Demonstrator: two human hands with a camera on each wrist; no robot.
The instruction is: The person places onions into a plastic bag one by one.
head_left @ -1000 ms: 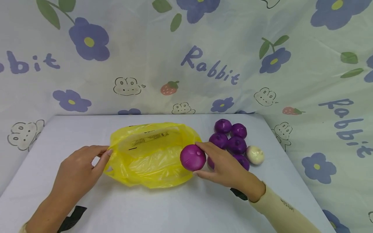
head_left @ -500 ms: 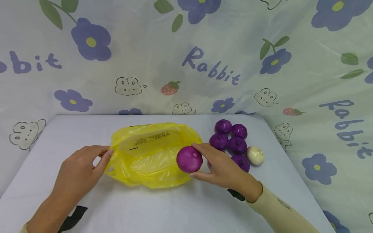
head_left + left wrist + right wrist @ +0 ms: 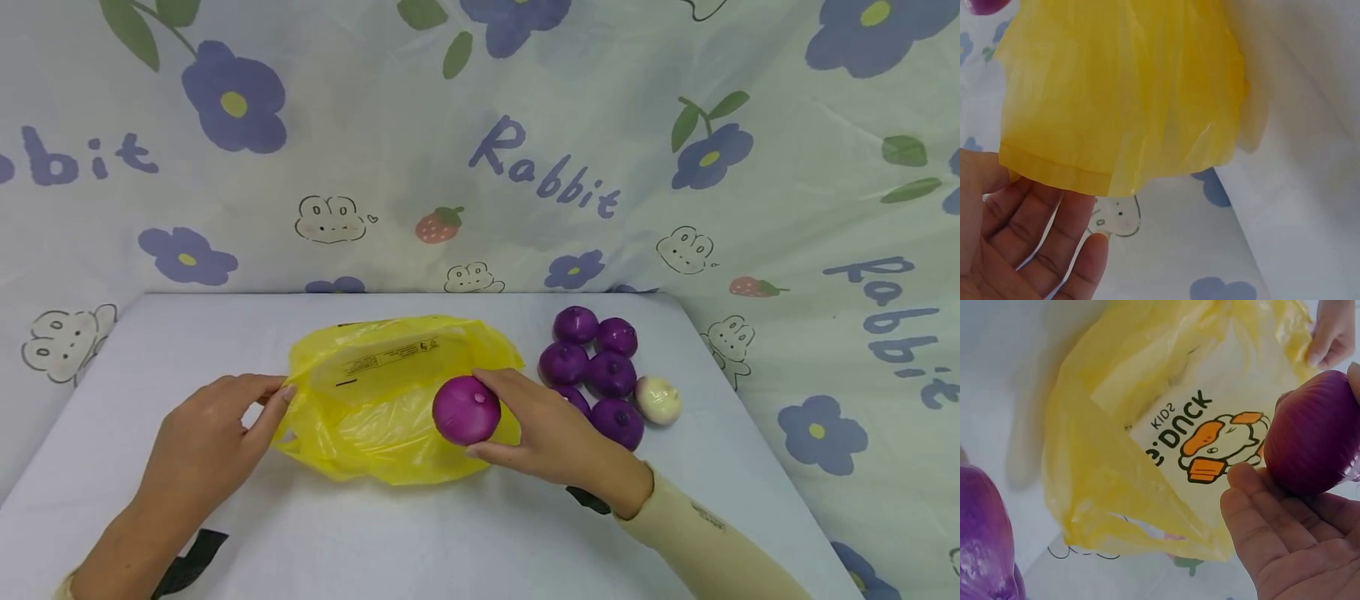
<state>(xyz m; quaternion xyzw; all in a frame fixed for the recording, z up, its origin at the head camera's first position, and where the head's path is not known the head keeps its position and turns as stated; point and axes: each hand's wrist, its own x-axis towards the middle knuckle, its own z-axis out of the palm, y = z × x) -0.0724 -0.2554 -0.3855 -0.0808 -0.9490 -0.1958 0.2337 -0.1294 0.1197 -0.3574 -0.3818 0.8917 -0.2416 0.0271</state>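
table [image 3: 420, 542] carries a yellow bag [image 3: 390, 400] lying mostly flat, mouth facing right toward the loose onion pile [image 3: 596, 367]. left hand [image 3: 206, 442] pinches the bag's left edge, thumb and fingers on the film. right hand [image 3: 547, 429] holds a purple onion [image 3: 467, 409] in loosely curled fingers, right over the bag's right rim. my read: the mouth looks barely open, so lift the top layer before pushing the onion in, and keep the left edge pinned so the bag doesn't slide.
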